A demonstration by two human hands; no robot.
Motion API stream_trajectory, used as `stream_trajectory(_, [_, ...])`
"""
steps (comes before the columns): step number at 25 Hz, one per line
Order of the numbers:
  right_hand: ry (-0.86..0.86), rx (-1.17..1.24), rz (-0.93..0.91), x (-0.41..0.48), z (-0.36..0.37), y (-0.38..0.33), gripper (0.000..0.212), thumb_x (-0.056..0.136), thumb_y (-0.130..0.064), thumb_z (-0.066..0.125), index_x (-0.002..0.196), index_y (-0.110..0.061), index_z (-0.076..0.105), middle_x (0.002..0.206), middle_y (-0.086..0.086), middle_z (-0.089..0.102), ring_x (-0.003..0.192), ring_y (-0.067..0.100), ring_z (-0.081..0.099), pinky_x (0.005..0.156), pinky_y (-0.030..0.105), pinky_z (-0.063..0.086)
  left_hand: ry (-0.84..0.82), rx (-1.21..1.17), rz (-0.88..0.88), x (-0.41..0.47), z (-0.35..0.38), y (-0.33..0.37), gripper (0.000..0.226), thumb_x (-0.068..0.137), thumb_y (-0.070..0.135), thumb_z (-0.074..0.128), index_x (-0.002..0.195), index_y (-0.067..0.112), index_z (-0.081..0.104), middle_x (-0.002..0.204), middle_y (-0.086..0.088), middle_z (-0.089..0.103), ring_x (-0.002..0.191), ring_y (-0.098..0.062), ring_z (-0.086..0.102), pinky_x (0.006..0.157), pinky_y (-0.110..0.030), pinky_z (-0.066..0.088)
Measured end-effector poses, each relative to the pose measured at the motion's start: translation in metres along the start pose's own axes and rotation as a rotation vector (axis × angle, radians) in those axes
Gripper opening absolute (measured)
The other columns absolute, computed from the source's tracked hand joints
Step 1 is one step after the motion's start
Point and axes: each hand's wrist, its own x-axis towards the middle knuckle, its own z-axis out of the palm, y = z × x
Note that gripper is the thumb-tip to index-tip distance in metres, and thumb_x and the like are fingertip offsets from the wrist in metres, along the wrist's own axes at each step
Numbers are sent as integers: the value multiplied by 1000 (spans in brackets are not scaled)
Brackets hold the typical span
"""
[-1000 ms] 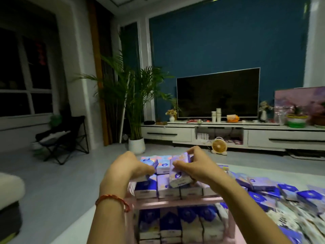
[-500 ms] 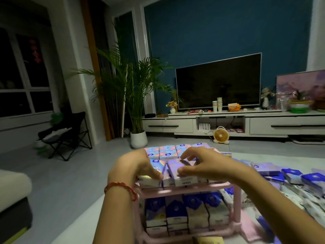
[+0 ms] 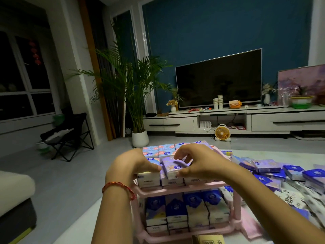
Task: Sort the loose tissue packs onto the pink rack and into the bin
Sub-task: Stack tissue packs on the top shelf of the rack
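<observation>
A two-tier pink rack (image 3: 175,189) stands in front of me, both shelves lined with tissue packs. My right hand (image 3: 200,161) pinches a purple tissue pack (image 3: 171,167) lying slightly raised on the top row, thumb at its near edge and fingers over its far edge. My left hand (image 3: 131,164), with a red bracelet on the wrist, presses its thumb against the neighbouring pack (image 3: 148,178) at the top shelf's left end. Many loose packs (image 3: 274,171) lie heaped on the table to the right. No bin is in view.
A brown carton (image 3: 208,240) pokes up at the bottom edge before the rack. The white table (image 3: 260,152) stretches right under the heap. A sofa corner (image 3: 15,194) is at the left. Beyond are a potted palm (image 3: 139,120), a folding chair, a small fan and a TV unit.
The purple pack came down from a tilted, raised hold to lie on the top row. Both hands stayed on the top shelf; my view dipped, showing more of the lower shelf.
</observation>
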Motion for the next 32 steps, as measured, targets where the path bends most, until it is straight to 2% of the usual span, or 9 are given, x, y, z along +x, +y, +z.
stream_trajectory(3, [43,43,-20,1,5,1,35,79,-26,72,112,-20,61,112,-4,61,97,9,56,82,22,50,11,6,-4,0,-3,-3,34,80,27,71,104,13,51,87,-4,53,79,-20,53,78,-29,51])
stream_trajectory(6, [81,51,-32,2,10,2,33,79,-26,72,109,-19,63,110,-3,62,94,8,55,80,21,48,26,-8,-6,-2,-4,-2,31,81,20,71,99,14,47,77,-1,48,79,-19,52,82,-28,50])
stream_trajectory(18, [84,60,-44,6,13,2,33,79,-26,72,110,-18,63,111,-4,61,93,5,53,79,20,48,46,7,-10,-1,-3,-2,35,81,24,71,104,14,46,79,-2,50,81,-20,54,86,-30,51])
stream_trajectory(26, [84,48,-62,8,15,2,30,80,-25,71,108,-17,63,111,-4,61,91,4,50,69,10,41,43,-14,-13,-3,-3,-3,36,80,24,71,106,14,47,80,-2,51,82,-19,55,85,-30,52])
stream_trajectory(29, [60,100,-44,4,8,2,33,81,-28,70,111,-18,62,111,-5,61,94,5,53,75,14,45,65,34,-17,-9,-6,-2,47,82,29,69,120,8,50,94,-6,55,92,-21,56,88,-32,50])
stream_trajectory(32, [117,196,33,-6,-20,12,27,82,-30,67,106,-18,62,98,-7,61,93,9,59,81,23,50,191,47,83,-21,-12,12,47,86,34,63,121,4,52,110,-11,56,102,-26,56,88,-35,48])
